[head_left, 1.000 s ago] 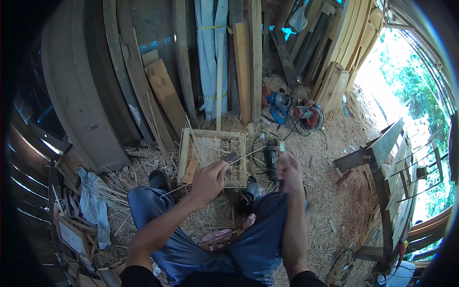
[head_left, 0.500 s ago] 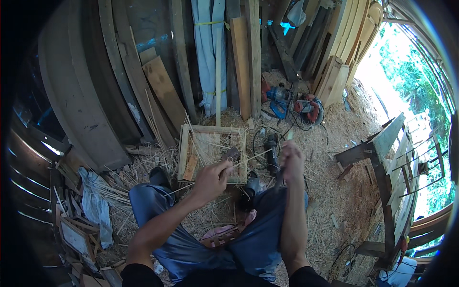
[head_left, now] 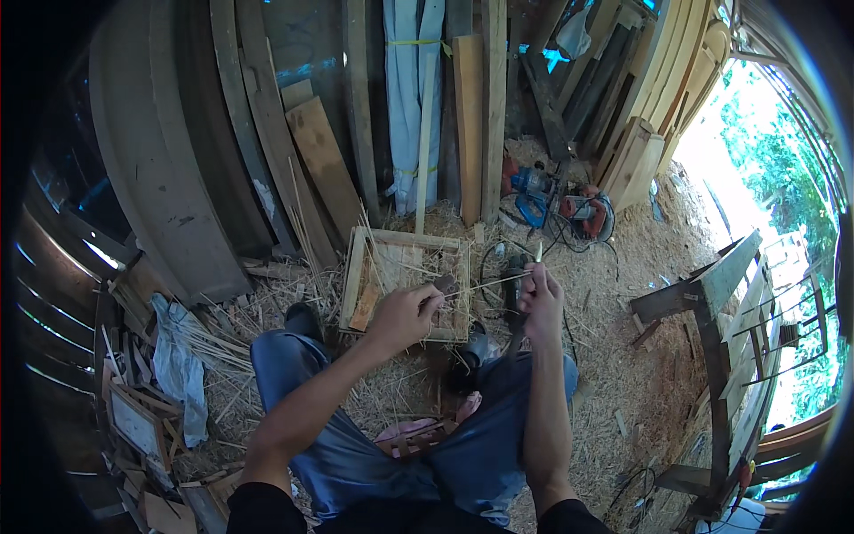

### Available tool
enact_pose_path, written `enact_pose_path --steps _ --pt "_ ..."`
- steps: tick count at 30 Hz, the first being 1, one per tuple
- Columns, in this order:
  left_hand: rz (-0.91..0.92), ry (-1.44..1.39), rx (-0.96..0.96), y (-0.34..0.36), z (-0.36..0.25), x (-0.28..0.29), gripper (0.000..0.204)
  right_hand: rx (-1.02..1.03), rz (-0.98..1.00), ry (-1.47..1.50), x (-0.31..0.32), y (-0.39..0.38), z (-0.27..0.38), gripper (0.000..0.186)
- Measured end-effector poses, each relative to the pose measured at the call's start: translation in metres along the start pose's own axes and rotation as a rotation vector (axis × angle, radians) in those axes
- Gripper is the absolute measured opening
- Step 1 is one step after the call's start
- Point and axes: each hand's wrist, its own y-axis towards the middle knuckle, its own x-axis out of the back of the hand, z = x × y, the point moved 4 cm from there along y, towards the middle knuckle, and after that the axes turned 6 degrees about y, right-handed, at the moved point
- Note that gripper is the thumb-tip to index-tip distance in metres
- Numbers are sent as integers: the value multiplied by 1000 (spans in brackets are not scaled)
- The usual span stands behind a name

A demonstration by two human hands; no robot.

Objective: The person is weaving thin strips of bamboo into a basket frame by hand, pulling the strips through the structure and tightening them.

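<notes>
In front of me, my left hand (head_left: 407, 319) is closed in a pinch on a thin pale strip (head_left: 487, 284) that looks like split bamboo or wood. A small dark brown flat piece (head_left: 444, 283) sits by its fingertips. The strip slants up to my right hand (head_left: 542, 303), which is closed like a fist. From the top of that fist sticks the pale end (head_left: 538, 253) of a slim tool, its kind unclear; a dark length shows below the hand. Under the left hand lies a shallow wooden frame box (head_left: 405, 238) holding loose strips and a small board (head_left: 365, 307).
Power tools with cords (head_left: 583, 214) lie ahead to the right. Long boards (head_left: 467, 133) lean on the wall. A slatted wooden structure (head_left: 725, 356) stands at the right. Strips and a pale plastic sheet (head_left: 180, 365) lie at the left. Shavings cover the floor (head_left: 614, 356).
The view has shifted slightly, moving the background to the right. My left hand has moved a little right, and the strip now reaches the right hand near its top.
</notes>
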Motion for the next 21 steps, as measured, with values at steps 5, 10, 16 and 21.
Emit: enact_pose_path --steps 5,10,16,21 --pt "-101 30 -67 -2 -9 -7 16 -93 194 -115 -28 -27 -31 30" --pt "-70 34 -68 0 -13 -3 15 -204 373 -185 -44 -32 -35 31" --pt "-143 56 -164 -5 -17 2 14 -142 173 -112 -1 -10 -5 32" --pt "-103 68 -199 -13 -19 0 13 -157 168 -111 11 -9 7 31"
